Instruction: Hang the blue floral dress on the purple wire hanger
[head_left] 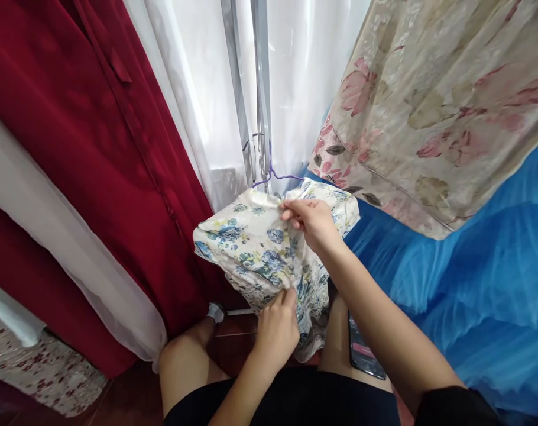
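A white blouse with blue and yellow flowers [251, 242] hangs on a thin purple hanger [272, 174] in front of me. My right hand [311, 222] pinches the front edge of the blouse just below the collar. Lower down, my left hand [280, 322] has its fingers closed on the same front edge. Between the two hands the cloth runs roughly straight, and below them it bunches in folds. Whether a button lies under either set of fingertips is too small to tell.
White curtains [202, 89] and grey metal bars [260, 71] stand behind the hanger. Dark red cloth [118, 148] hangs at left; a floral beige cloth [428, 118] and blue tulle [486, 284] hang at right. A phone [365, 349] rests on my right thigh.
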A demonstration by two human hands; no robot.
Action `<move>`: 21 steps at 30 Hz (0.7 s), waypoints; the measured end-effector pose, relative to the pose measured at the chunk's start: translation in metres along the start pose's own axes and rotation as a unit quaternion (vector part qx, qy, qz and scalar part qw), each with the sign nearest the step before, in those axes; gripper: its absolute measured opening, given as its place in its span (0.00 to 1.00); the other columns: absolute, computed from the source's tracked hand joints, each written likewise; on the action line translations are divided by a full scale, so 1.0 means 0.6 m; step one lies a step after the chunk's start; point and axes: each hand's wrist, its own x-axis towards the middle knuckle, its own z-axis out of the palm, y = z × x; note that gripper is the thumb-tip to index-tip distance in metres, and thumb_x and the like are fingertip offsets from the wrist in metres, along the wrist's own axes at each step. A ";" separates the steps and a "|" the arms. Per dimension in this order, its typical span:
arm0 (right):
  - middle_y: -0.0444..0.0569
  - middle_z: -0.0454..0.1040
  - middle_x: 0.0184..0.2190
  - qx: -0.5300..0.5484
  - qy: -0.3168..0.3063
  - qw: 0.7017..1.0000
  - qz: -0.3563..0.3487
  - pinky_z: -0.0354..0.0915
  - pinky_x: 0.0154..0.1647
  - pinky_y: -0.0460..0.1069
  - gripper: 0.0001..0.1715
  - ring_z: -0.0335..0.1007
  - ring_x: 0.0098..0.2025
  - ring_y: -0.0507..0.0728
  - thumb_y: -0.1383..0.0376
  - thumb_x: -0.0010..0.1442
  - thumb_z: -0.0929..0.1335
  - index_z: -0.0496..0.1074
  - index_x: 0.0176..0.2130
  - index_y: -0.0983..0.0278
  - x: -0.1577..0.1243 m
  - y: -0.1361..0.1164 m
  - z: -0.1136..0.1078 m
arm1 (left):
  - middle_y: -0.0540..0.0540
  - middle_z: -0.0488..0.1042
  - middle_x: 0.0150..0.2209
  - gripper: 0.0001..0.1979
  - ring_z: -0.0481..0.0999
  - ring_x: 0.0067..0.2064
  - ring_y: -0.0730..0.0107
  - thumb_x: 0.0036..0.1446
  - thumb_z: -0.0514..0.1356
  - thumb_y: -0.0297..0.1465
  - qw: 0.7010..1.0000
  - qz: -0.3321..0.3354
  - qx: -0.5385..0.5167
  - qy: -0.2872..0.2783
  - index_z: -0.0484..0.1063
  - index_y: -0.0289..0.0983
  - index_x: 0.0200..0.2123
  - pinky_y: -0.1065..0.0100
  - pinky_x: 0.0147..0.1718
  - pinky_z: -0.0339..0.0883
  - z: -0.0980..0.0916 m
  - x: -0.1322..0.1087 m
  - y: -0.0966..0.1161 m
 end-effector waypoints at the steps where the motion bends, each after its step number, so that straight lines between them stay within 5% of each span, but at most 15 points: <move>1: 0.46 0.76 0.20 0.002 0.007 1.000 -0.007 0.48 0.16 0.43 0.12 0.53 0.16 0.45 0.60 0.55 0.70 0.76 0.26 0.67 0.007 -0.009 0.004 | 0.38 0.76 0.47 0.19 0.78 0.44 0.54 0.64 0.50 0.22 1.000 0.005 0.021 -0.013 0.67 0.39 0.56 0.63 0.37 0.65 -0.003 0.001 -0.001; 3: 0.45 0.76 0.19 -0.006 0.003 1.000 -0.017 0.50 0.17 0.43 0.12 0.54 0.16 0.45 0.61 0.56 0.69 0.76 0.28 0.67 0.005 -0.015 0.007 | 0.38 0.77 0.46 0.20 0.79 0.42 0.55 0.63 0.51 0.21 0.999 0.003 0.028 -0.038 0.68 0.38 0.56 0.63 0.36 0.65 -0.013 0.008 -0.009; 6: 0.43 0.74 0.16 -0.031 -0.010 0.999 -0.034 0.52 0.18 0.43 0.10 0.57 0.15 0.47 0.61 0.57 0.68 0.75 0.30 0.66 -0.017 -0.004 0.001 | 0.43 0.78 0.39 0.09 0.78 0.38 0.59 0.65 0.53 0.25 0.998 0.005 -0.053 -0.028 0.72 0.39 0.43 0.64 0.37 0.66 -0.051 0.032 -0.028; 8: 0.42 0.73 0.15 -0.045 -0.009 0.998 -0.042 0.53 0.18 0.44 0.09 0.57 0.15 0.47 0.61 0.57 0.68 0.74 0.30 0.64 -0.032 0.006 -0.005 | 0.45 0.77 0.36 0.07 0.77 0.39 0.61 0.68 0.54 0.29 0.990 0.019 -0.128 0.049 0.72 0.40 0.39 0.65 0.39 0.67 -0.091 0.060 -0.033; 11: 0.41 0.71 0.14 -0.064 -0.014 0.997 -0.046 0.54 0.19 0.44 0.10 0.59 0.16 0.48 0.61 0.58 0.69 0.74 0.28 0.63 -0.044 0.007 -0.011 | 0.47 0.77 0.37 0.11 0.77 0.39 0.65 0.70 0.55 0.33 0.953 0.062 -0.207 0.210 0.71 0.42 0.53 0.66 0.40 0.69 -0.161 0.114 -0.017; 14: 0.40 0.71 0.14 -0.073 -0.027 0.995 -0.064 0.54 0.19 0.44 0.11 0.59 0.16 0.48 0.60 0.59 0.69 0.74 0.28 0.63 -0.047 -0.005 -0.013 | 0.46 0.78 0.40 0.18 0.77 0.39 0.67 0.70 0.56 0.33 0.939 0.118 -0.205 0.252 0.69 0.44 0.61 0.67 0.39 0.69 -0.212 0.170 0.013; 18: 0.40 0.71 0.14 -0.082 -0.043 0.993 -0.070 0.55 0.20 0.44 0.12 0.59 0.16 0.48 0.59 0.59 0.69 0.73 0.28 0.63 -0.031 -0.007 -0.016 | 0.47 0.78 0.35 0.09 0.76 0.34 0.69 0.69 0.57 0.34 0.937 0.159 -0.153 0.272 0.77 0.38 0.42 0.69 0.35 0.67 -0.228 0.214 0.046; 21: 0.41 0.70 0.15 -0.112 -0.043 0.990 -0.078 0.55 0.21 0.45 0.14 0.61 0.18 0.48 0.58 0.57 0.70 0.71 0.25 0.63 -0.012 0.018 -0.020 | 0.48 0.76 0.32 0.09 0.76 0.33 0.70 0.69 0.58 0.34 0.917 0.151 -0.145 0.340 0.75 0.37 0.38 0.70 0.35 0.67 -0.232 0.225 0.054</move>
